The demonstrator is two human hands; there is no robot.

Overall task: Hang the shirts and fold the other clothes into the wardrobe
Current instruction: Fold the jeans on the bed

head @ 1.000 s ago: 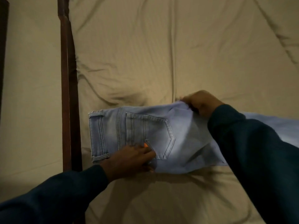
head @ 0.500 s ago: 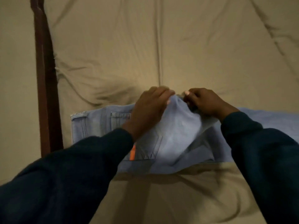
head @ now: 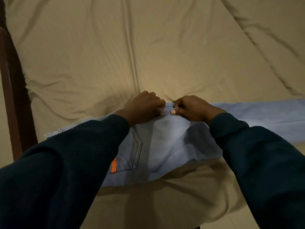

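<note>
A pair of light blue jeans (head: 166, 146) lies across the bed, waistband to the left, legs running off to the right. A back pocket with an orange tag shows beside my left sleeve. My left hand (head: 145, 106) and my right hand (head: 193, 107) sit close together at the far edge of the jeans. Both pinch the denim there with curled fingers, and the fabric bulges up between them and me. My dark sleeves hide the waistband and part of the right leg.
A tan bedsheet (head: 132, 47) with creases covers the mattress all around. A dark wooden bedpost (head: 11, 90) runs down the left side. Pale floor shows at the bottom right corner.
My left hand left the pocket area near the front and went to the far edge, joining the right hand. Both now pinch the denim, and the view has shifted closer.
</note>
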